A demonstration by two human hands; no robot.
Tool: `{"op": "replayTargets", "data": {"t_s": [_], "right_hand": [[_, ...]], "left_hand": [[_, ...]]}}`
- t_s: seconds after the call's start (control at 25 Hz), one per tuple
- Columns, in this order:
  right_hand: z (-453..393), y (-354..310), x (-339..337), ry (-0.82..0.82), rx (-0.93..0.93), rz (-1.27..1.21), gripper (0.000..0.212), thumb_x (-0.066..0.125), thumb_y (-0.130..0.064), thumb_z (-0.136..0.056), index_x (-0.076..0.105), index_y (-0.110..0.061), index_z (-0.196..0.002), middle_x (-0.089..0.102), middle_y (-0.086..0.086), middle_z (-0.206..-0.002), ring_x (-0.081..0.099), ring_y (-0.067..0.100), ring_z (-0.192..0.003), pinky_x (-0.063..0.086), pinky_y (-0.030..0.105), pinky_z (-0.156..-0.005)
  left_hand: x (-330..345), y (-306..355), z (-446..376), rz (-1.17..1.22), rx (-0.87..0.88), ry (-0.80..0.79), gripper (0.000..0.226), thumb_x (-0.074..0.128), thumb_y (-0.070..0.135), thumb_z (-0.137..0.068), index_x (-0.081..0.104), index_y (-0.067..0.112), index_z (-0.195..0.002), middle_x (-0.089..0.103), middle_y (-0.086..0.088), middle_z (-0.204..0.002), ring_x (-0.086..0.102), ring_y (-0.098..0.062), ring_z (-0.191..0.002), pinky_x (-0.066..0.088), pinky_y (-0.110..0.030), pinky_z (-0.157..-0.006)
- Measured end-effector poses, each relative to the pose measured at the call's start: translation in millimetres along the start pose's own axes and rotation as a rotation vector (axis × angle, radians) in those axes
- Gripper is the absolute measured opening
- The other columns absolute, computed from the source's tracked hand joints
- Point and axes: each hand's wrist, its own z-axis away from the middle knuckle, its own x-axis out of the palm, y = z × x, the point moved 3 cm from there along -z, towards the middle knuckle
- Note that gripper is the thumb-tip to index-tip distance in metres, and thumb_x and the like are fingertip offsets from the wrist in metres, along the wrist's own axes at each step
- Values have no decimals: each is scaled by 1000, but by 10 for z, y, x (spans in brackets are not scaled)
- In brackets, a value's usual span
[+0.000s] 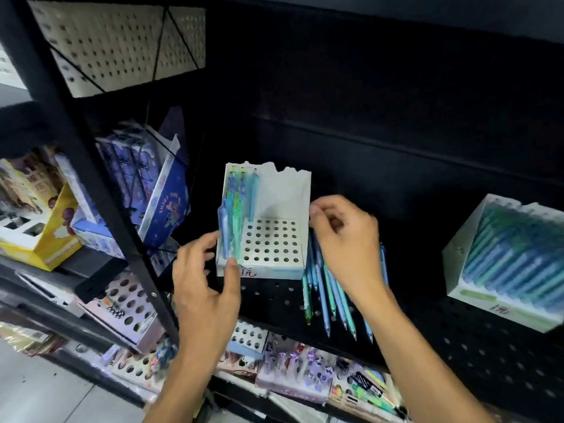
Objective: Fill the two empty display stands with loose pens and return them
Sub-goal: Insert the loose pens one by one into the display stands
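— Where is the white display stand (268, 227) seen?
— Between the hands: its front-left corner is touched by the loosely spread left hand (206, 288); loose pens (329, 294) are gripped by the right hand (345, 239) beside it.

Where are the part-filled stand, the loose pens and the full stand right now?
part-filled stand (274, 242): head view, on its holed base.
loose pens (331, 297): head view, on a blue barrel in the bunch lying on the shelf.
full stand (503, 303): head view, on its white front wall.
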Motion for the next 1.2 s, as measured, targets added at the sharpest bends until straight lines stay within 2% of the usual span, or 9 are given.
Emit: {"op": "replayTargets", "data": {"t_s": [0.12,0.2,0.32,0.44,0.76,0.84,1.0,1.08,1.2], "right_hand": [[180,575,-671,100,186,264,6,66,-19,-91,69,-21,-95,64,-16,-67,57,1,-59,50,32,-66],[187,924,-843,-97,355,482,23,66,-33,-91,64,-20,-110,63,-16,-75,56,4,-64,44,31,-67],[244,1132,-881,-415,460,614,54,69,-55,-83,57,-24,-126,65,-5,-105,62,18,-90,43,30,-73],[266,1165,-951,-447,456,670,54,69,-50,-80,60,-21,-124,63,0,-109,63,25,-98,51,34,-78],[180,1170,-986,-448,403,771,35,64,-41,-86,61,-16,-110,66,6,-106,65,32,-94,48,33,-70],[132,1240,-1073,-521,442,731,43,67,-44,-88,59,-15,-118,66,4,-106,66,28,-89,56,37,-73],[62,1287,-1211,-657,591,626,55,75,-41,-82,52,-18,-128,58,-1,-105,64,19,-84,63,38,-61],[41,1287,-1217,-701,579,698,48,73,-35,-84,52,-16,-124,55,-1,-101,65,20,-83,63,39,-65],[-2,1285,-1203,-721,550,757,40,65,-37,-92,52,-12,-121,59,6,-110,67,26,-93,60,41,-78]], "left_hand": [[339,330,291,-20,153,-230,21,59,24,-89,64,24,-109,61,14,-106,56,-8,-101,46,-33,-92],[634,493,388,-106,257,-379,20,62,21,-89,67,22,-108,64,11,-103,55,-9,-99,48,-37,-92],[1087,714,400,-278,393,-573,31,56,18,-93,63,20,-123,60,3,-121,49,-16,-111,43,-37,-99],[1529,857,275,-528,503,-714,45,48,17,-93,53,21,-138,50,-2,-140,41,-25,-124,38,-42,-104],[2283,952,-112,-819,439,-860,27,50,26,-94,66,17,-114,64,-11,-120,49,-33,-120,40,-40,-94],[2308,902,-90,-820,442,-851,27,56,27,-92,67,18,-115,66,-10,-118,49,-31,-121,39,-41,-97],[2300,858,-47,-719,409,-836,22,66,27,-89,70,21,-109,69,-5,-114,57,-27,-116,41,-39,-98],[2290,864,-27,-681,386,-870,14,71,27,-86,71,24,-99,71,-1,-108,63,-23,-106,45,-37,-96],[2260,883,-1,-624,360,-923,1,72,27,-86,73,26,-87,73,4,-99,67,-19,-96,51,-36,-92]]}}
